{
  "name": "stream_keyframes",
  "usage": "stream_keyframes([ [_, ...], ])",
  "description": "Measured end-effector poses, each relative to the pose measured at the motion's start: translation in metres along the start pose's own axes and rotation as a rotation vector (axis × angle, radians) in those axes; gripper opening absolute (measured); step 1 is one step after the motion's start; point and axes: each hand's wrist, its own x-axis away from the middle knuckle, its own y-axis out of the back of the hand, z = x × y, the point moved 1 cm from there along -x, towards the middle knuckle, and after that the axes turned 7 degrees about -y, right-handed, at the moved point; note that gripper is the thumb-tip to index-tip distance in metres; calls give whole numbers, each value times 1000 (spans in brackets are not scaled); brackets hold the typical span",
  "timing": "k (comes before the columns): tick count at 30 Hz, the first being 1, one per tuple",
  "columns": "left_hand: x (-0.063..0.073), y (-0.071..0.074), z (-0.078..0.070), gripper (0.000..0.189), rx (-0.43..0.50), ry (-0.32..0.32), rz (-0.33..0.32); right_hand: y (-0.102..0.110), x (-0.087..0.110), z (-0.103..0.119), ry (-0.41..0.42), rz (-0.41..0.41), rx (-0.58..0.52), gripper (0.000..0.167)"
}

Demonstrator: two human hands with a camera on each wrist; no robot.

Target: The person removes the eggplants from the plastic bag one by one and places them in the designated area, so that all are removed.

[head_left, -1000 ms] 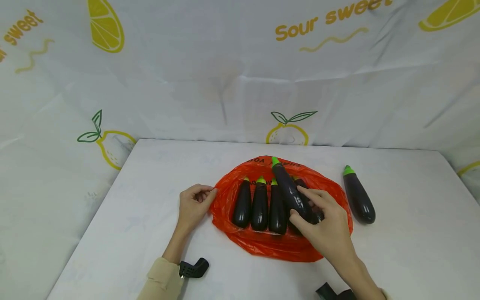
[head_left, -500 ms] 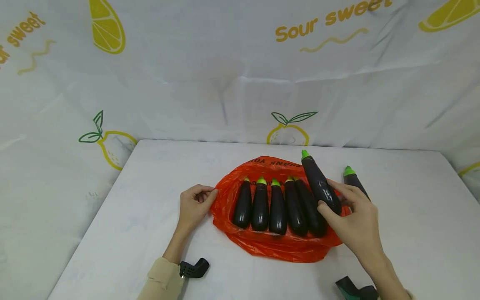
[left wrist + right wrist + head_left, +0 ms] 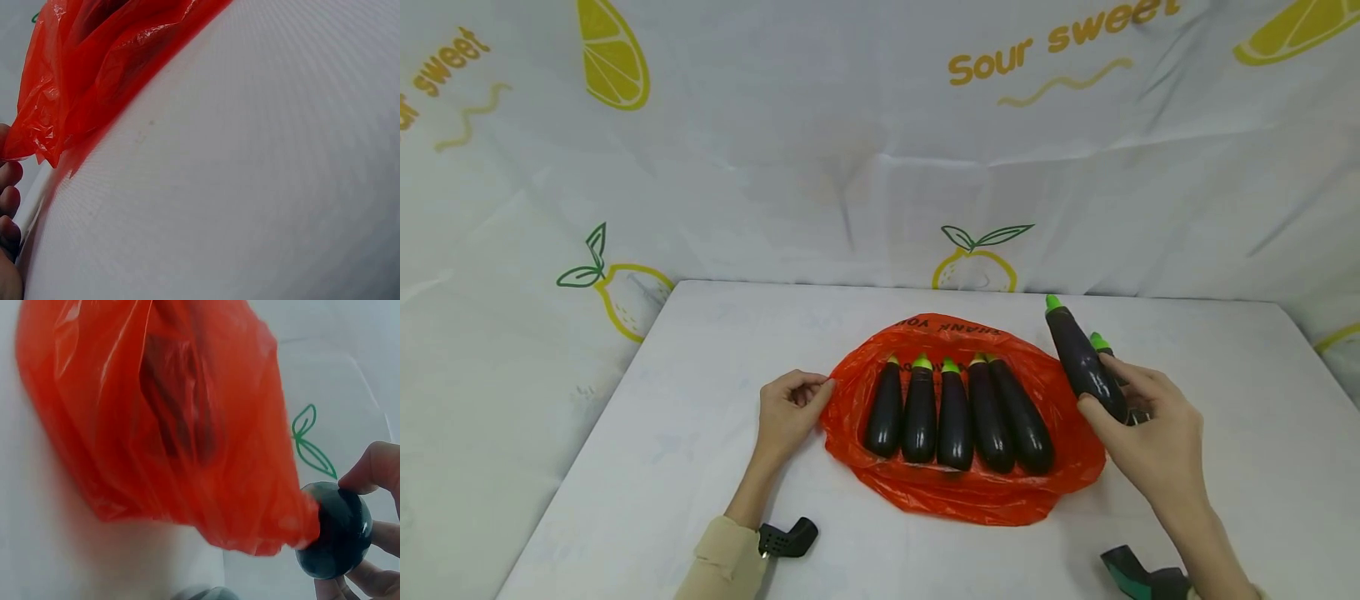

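Eggplant (image 3: 1082, 357), gripped — rear eggplant (image 3: 1101, 344), mostly hidden

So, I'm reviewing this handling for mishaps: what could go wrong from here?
The glossy, dark-purple, green-capped eggplant, held near its thick end by the right fingers, might slip, since its skin looks smooth.
It could bump the second dark, green-capped eggplant, partly hidden behind it, and set it rolling.
The thin red plastic bag, pinched at its edge by the left fingers, might tear or shift if pulled, disturbing the five dark, green-capped eggplants lying in it.
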Motion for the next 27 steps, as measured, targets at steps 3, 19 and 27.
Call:
stream_keyframes([
  [3, 0, -1, 0, 7, -10, 12, -3, 3, -3, -7, -23, -14, 7, 47],
  [19, -5, -1, -27, 4, -38, 0, -20, 17, -18, -46, -137, -121, 35, 45],
  [27, -5, -1, -33, 7, -21, 3, -20, 24, -23, -57, -261, -131, 77, 45],
])
